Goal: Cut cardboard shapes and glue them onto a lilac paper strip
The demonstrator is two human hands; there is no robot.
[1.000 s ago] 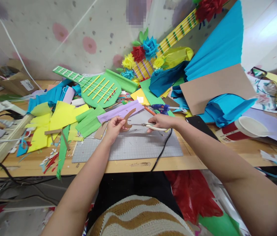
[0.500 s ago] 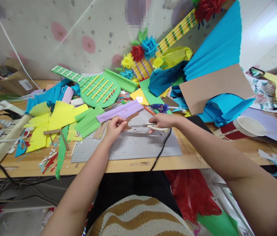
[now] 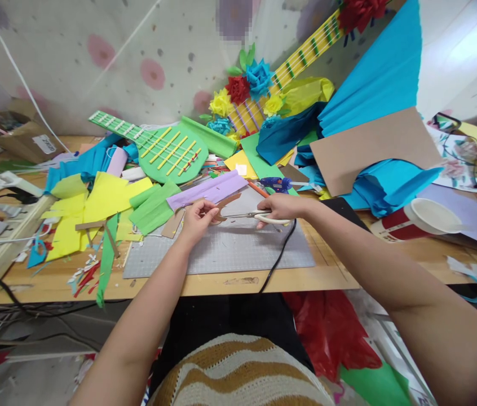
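Over the grey cutting mat (image 3: 221, 259), my left hand (image 3: 199, 221) pinches a curved brown piece of cardboard (image 3: 230, 201) between thumb and fingers. My right hand (image 3: 278, 207) grips scissors with white handles (image 3: 268, 217). Their blades point left and reach the cardboard close to my left fingertips; whether they are parted is too small to tell. Just behind my hands lies a folded strip of purple crepe paper (image 3: 207, 190). A blue glue gun (image 3: 276, 184) rests behind my right hand, with an orange stick beside it.
A green paper guitar (image 3: 173, 155) lies at the back left, and a yellow one with paper flowers (image 3: 259, 79) leans on the wall. Yellow crepe sheets (image 3: 69, 225) cover the left. At right stand a paper cup (image 3: 420, 220) and brown cardboard (image 3: 374, 141). A black cable (image 3: 281, 256) crosses the mat.
The view has shifted very slightly. Both hands, the scissors and the brown cardboard keep nearly the same positions.
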